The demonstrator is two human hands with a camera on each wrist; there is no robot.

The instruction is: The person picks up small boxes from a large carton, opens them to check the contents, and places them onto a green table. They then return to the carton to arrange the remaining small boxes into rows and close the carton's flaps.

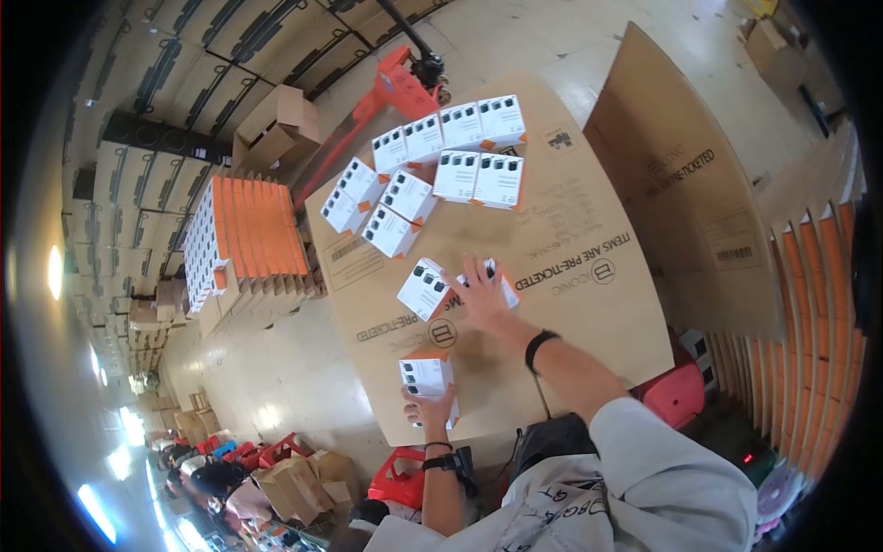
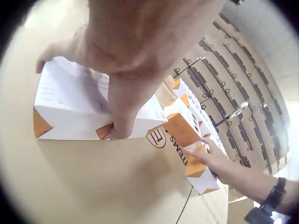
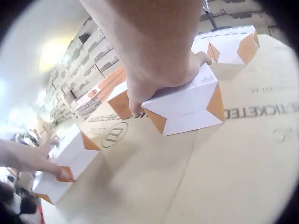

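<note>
My left hand [image 1: 428,408] spans a pair of white cartons with orange ends [image 2: 70,102], side by side near the table's near edge. In the left wrist view its thumb presses at the orange notch where the two meet, and the fingers reach over the far edge. Farther up the table, my right hand [image 1: 480,299] grips another such carton [image 3: 187,109] from above, thumb on one side and fingers over the opposite edge. Right beside that hand lies one more white carton [image 1: 425,289], its printed face up. The right palm hides much of the gripped carton.
Several matching cartons [image 1: 478,175] stand in angled rows toward the far side of the brown cardboard tabletop [image 1: 570,304]. A tall cardboard sheet [image 1: 681,175] rises at the right. A stack of orange-sided cartons [image 1: 258,230] and a red pallet jack [image 1: 395,83] stand beyond; red stools [image 1: 400,474] are below.
</note>
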